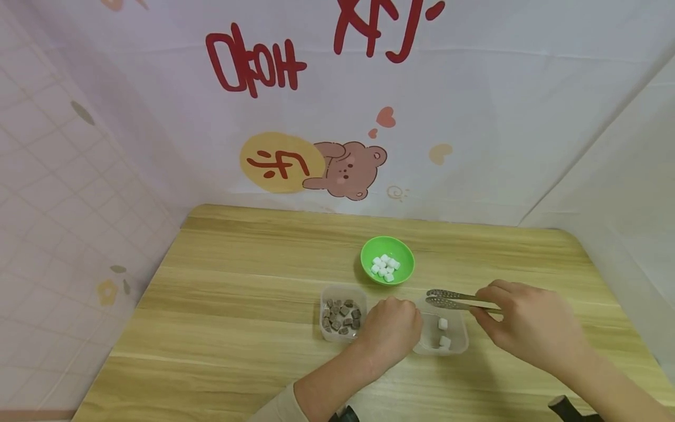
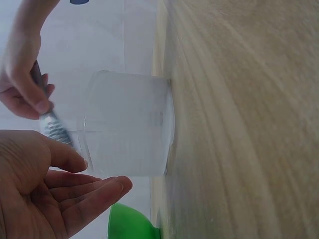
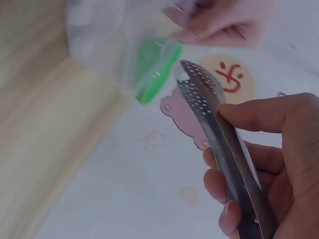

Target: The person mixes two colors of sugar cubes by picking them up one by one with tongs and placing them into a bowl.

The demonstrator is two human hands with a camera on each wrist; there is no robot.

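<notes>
Metal tongs (image 1: 456,299) are pinched in the right hand (image 1: 527,328), near the table's front edge, right of centre; the perforated tips are pressed together with nothing seen between them, and are held over the back rim of the clear tub (image 1: 442,334). Two white cubes (image 1: 443,332) lie inside that tub.

The left hand (image 1: 391,332) is set against the tub's left wall, fingers relaxed and nearly straight; whether the wall is actually touched cannot be told.

A second tub with brown cubes (image 1: 341,317) stands just left of that hand. A green bowl (image 1: 387,260) with more white cubes sits behind both tubs, toward the table's middle.

The step in hand is judged to be a cube transfer by tongs between bowl and tub. Next, the tips would need opening, lowering over one cube and squeezing gently, with the tub steadied.
</notes>
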